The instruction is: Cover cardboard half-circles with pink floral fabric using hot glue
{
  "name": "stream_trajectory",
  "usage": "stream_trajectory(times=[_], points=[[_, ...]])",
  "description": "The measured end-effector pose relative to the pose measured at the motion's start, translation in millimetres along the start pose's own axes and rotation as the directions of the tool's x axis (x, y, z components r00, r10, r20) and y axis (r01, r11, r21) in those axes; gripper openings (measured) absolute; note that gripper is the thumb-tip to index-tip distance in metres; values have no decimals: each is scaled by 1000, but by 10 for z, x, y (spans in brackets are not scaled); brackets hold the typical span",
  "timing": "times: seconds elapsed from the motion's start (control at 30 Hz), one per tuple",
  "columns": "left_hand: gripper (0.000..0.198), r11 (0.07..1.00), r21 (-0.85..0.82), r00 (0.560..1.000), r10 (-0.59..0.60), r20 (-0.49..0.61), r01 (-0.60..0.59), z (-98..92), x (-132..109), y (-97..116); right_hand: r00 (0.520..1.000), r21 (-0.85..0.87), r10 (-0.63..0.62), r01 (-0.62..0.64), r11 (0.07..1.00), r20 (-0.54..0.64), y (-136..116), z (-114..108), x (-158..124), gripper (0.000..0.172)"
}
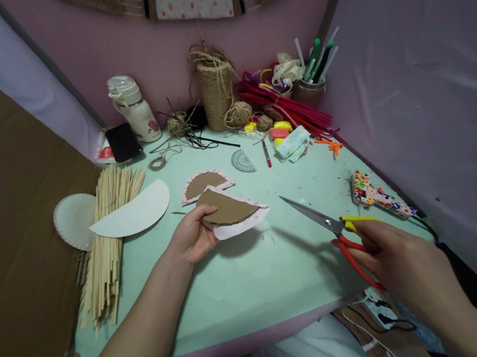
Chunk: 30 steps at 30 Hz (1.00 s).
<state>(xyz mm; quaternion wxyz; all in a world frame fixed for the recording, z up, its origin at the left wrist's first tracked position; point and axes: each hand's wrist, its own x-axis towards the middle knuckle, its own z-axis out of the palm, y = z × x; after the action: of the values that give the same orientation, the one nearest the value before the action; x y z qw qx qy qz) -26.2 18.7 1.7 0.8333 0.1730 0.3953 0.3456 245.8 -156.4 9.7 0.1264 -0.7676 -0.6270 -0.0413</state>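
Observation:
My left hand (193, 235) is closed on a fan-shaped brown cardboard piece (229, 209) backed with white patterned fabric, held just above the mint-green table (255, 279). My right hand (399, 264) grips a pair of scissors (329, 225) with red and yellow handles. Their blades are together and point left toward the cardboard piece, a short gap away. A second, similar cardboard piece (205, 183) lies flat on the table just behind the held one.
A bundle of wooden sticks (107, 243), a half paper plate (134, 213) and a whole paper plate (72, 219) lie at left. At the back stand a bottle (135, 107), a twine spool (216, 87), red pipe cleaners (288, 106) and a pen cup (308, 90). A glue gun (378, 194) rests at right.

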Motion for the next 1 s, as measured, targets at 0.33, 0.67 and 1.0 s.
stream_trajectory(times=[0.33,0.67,1.0], points=[[49,998,-22,998,-64,30,65,-64,40,7,985,257,-171,170,951,-22,-18,28,115,41],[47,989,38,982,-148,117,144,-68,-10,-9,952,253,-291,306,918,-94,-76,9,137,34],[58,969,73,945,-246,214,236,-116,-37,-23,919,323,-369,394,860,-139,-144,-29,105,28]])
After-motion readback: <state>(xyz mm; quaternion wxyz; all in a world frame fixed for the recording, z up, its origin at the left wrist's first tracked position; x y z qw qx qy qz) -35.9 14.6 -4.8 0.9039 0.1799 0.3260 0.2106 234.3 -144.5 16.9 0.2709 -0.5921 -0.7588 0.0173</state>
